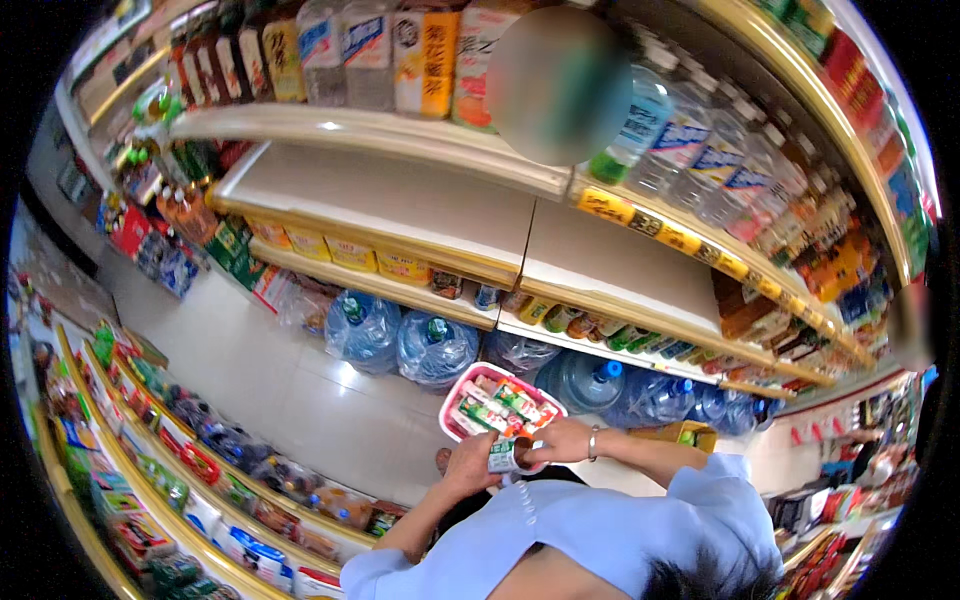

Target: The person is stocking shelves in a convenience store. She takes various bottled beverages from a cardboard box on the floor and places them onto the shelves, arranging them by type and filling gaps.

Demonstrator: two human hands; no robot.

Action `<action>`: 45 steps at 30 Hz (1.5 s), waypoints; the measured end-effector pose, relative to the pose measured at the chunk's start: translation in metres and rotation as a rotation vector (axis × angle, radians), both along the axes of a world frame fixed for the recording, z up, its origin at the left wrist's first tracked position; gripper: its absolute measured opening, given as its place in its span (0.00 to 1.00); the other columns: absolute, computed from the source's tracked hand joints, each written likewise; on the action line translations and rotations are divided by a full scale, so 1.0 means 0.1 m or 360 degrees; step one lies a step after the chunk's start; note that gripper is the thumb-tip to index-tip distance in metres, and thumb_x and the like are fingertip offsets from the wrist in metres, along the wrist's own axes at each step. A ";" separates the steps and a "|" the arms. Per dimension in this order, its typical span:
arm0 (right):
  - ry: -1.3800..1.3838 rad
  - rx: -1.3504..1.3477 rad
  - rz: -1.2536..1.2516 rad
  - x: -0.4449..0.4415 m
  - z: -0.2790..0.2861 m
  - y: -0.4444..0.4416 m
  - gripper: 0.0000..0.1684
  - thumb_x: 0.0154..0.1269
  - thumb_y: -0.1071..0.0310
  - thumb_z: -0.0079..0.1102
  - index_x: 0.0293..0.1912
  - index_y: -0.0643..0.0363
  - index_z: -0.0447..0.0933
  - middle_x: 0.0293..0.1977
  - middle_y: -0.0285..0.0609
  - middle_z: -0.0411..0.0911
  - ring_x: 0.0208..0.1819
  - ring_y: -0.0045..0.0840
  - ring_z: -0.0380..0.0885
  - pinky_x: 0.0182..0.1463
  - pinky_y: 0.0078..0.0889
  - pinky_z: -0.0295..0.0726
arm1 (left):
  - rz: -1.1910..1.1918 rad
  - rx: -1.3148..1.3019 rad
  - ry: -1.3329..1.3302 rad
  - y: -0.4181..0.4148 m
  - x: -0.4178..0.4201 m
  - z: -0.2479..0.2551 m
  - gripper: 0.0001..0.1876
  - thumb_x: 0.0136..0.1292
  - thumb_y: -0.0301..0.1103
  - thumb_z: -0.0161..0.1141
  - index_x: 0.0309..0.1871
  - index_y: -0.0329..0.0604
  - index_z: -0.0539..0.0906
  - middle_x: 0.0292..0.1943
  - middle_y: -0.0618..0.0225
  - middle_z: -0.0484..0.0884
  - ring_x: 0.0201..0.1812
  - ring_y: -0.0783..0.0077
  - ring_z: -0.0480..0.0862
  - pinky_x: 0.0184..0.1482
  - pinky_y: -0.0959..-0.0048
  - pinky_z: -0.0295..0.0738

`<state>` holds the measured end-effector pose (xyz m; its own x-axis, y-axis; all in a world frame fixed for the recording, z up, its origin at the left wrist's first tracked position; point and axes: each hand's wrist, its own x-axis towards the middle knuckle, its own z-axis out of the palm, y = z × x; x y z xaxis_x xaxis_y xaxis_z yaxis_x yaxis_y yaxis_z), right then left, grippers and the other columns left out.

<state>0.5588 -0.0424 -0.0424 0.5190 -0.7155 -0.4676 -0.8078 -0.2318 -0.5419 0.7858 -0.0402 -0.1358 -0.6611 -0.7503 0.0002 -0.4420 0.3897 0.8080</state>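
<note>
My left hand [470, 463] grips a small white-and-green printed cylindrical container [501, 456] in front of my light blue shirt. Its brownish round end faces my right hand [562, 440], whose fingertips touch it; I cannot tell whether they reach inside. A silver-coloured bracelet [593, 442] circles the right wrist. Just beyond both hands is a white-and-pink plastic basket [444, 409], filled with green, white and orange printed packages [499, 405]. What supports the basket is hidden.
Large blue water jugs [437, 345] line the floor beneath the shelving. Bottled drinks [367, 60] fill the upper shelf [360, 139]; yellow tubs [350, 253] and cans [562, 318] sit lower. Another stocked shelf unit [202, 450] runs along the left. An open cardboard box [686, 433] lies beyond my right forearm.
</note>
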 end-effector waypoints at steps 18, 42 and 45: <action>-0.0764 -0.0687 -0.1022 -0.81 0.48 0.66 0.20 0.62 0.53 0.59 0.44 0.61 0.79 0.26 0.49 0.79 0.26 0.37 0.78 0.31 0.35 0.76 | -0.0259 -0.0127 -0.0471 -0.42 -0.64 1.00 0.42 0.32 0.48 0.78 0.50 0.32 0.74 0.43 0.45 0.80 0.47 0.46 0.80 0.48 0.58 0.75; -0.2008 -0.1196 0.1338 -1.83 3.37 2.03 0.14 0.59 0.65 0.58 0.39 0.68 0.76 0.30 0.49 0.78 0.30 0.30 0.79 0.33 0.33 0.78 | 0.0261 0.0314 -0.0229 0.06 -0.80 1.42 0.37 0.37 0.51 0.76 0.44 0.28 0.74 0.41 0.46 0.80 0.44 0.56 0.81 0.48 0.65 0.74; -0.2074 -0.1152 0.1411 -1.73 3.33 1.95 0.16 0.60 0.64 0.58 0.41 0.69 0.76 0.31 0.50 0.78 0.31 0.31 0.80 0.33 0.34 0.79 | 0.0333 0.0352 -0.0125 0.11 -0.67 1.34 0.32 0.39 0.43 0.76 0.44 0.32 0.76 0.39 0.55 0.81 0.42 0.65 0.80 0.47 0.68 0.74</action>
